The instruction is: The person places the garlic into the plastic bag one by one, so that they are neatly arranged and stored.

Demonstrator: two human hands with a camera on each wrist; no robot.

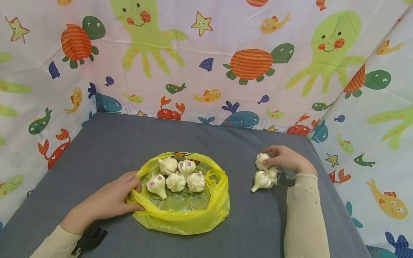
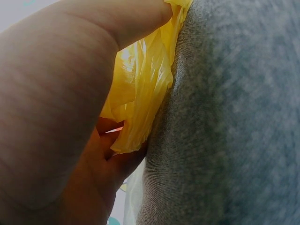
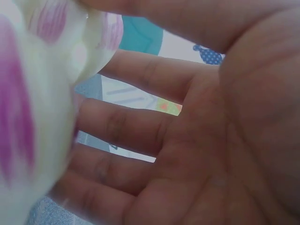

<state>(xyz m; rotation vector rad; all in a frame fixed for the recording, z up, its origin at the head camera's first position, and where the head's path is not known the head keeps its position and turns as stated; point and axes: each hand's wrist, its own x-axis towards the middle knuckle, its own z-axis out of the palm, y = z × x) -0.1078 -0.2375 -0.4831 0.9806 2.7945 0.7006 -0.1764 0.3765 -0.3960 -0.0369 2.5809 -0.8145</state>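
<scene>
My left hand point(image 1: 108, 200) pinches the yellow bag's point(image 1: 193, 218) rim, 5 garlic bulbs point(image 1: 175, 175) inside; my right hand point(image 1: 285, 158) curls over 1 loose bulb point(image 1: 262, 160).

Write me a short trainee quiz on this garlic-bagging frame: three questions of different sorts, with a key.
1. How many garlic bulbs lie in the yellow bag?
2. True or false: the left hand holds the bag's edge.
3. The right hand rests on: A) loose garlic bulbs on the grey table, B) the bag, C) nothing.

Key: 1. Five. 2. True. 3. A.
</scene>
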